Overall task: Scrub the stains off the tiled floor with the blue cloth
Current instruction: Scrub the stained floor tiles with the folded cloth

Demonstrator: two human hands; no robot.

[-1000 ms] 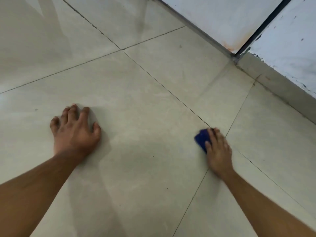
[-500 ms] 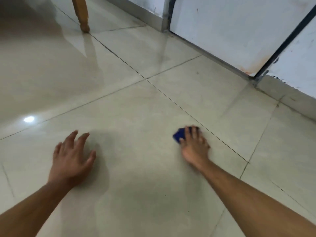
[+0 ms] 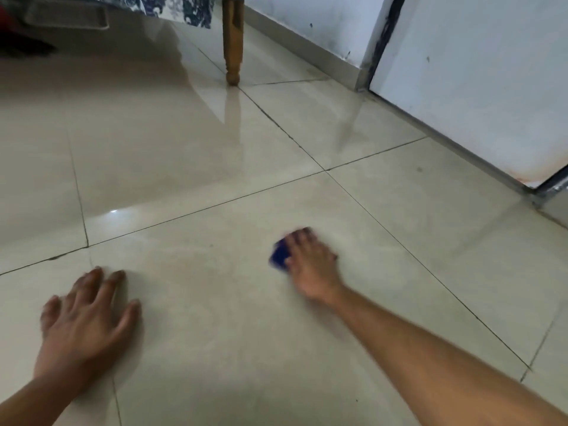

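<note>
blue cloth (image 3: 279, 255) down on the tiled floor (image 3: 215, 318), and it's mostly buried under the right hand (image 3: 309, 264), only a dark blue wedge poking out at the hand's left edge. the right hand lies over the top of it, fingers laid forward across the cloth and pressing it to the tile; it's smeared with blur, so whether the fingers curl round the cloth or just lie flat on it, cannot tell. the right forearm runs in from the lower right corner, stretched long across the tile. over on the other side, the left hand (image 3: 84, 321) is planted palm down on the floor, fingers spread wide and straight, holding nothing, sitting right by a grout line near the lower left. the two hands are well apart, both on the same big pale tile or at its edge. the cloth sits near the middle of that tile, below the crossing where four tiles meet. the floor is glossy beige, with dark grout lines and a small bright glint of light at mid-left. further up, a turned wooden furniture leg (image 3: 232, 41) stands on the tile with its reflection beneath it, a blue and white patterned fabric (image 3: 184, 7) hanging beside it. along the right, a pale scuffed door (image 3: 476, 87) and a white wall (image 3: 322, 20) with a grey skirting board.
</note>
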